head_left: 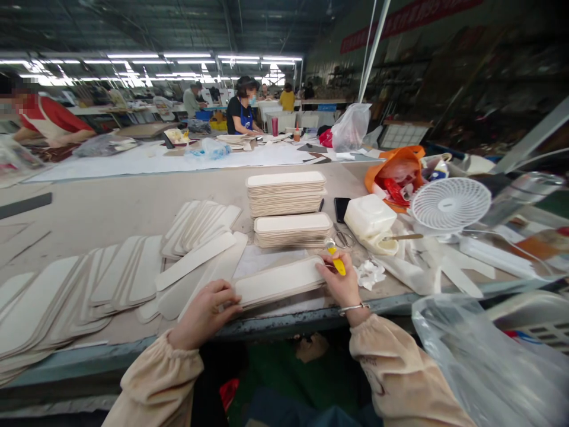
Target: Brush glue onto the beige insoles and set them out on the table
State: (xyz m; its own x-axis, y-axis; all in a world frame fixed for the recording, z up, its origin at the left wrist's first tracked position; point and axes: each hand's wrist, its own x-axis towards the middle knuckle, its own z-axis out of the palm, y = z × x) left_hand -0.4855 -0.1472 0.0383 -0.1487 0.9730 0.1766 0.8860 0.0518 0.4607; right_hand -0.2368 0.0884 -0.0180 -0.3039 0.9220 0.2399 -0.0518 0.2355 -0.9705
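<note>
A short stack of long cream panels with rounded ends [280, 280] lies near the table's front edge, between my two hands. My left hand [211, 311] is closed on its left end, thumb and fingers at the edge. At the right end, my right hand [341, 281] touches the top panel with its fingertips. That same hand is closed around a small tool with a yellow handle [338, 264]; its exact kind is unclear. Just behind are two neat piles of similar panels, a lower one [292, 224] and a taller one [285, 179].
Fanned-out panels [128, 270] cover the left side. To the right are scissors [344, 238], a black phone [341, 209], a white plastic container [370, 214], crumpled white scraps [371, 274], a white fan [451, 204] and an orange bag [393, 172]. Co-workers sit beyond.
</note>
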